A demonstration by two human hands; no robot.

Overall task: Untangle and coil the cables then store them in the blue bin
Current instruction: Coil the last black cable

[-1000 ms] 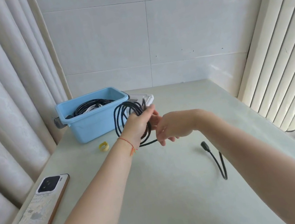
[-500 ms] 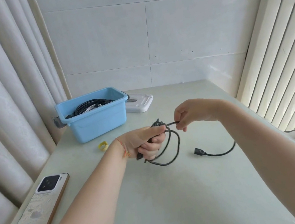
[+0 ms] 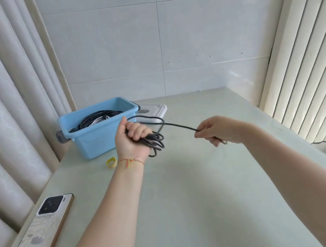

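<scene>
left hand (image 3: 133,138) fingers grip black cable (image 3: 176,125) coil | right hand (image 3: 216,130) fingers pinch strand | blue bin (image 3: 97,138) near

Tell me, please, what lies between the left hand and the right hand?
In the head view, a straight stretch of the black cable runs from the coil held in the left hand to the right hand, above the bare table.

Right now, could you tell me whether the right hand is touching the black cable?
Touching. The head view shows the right hand pinching the black cable, which runs taut to the coil held in the left hand.
</scene>
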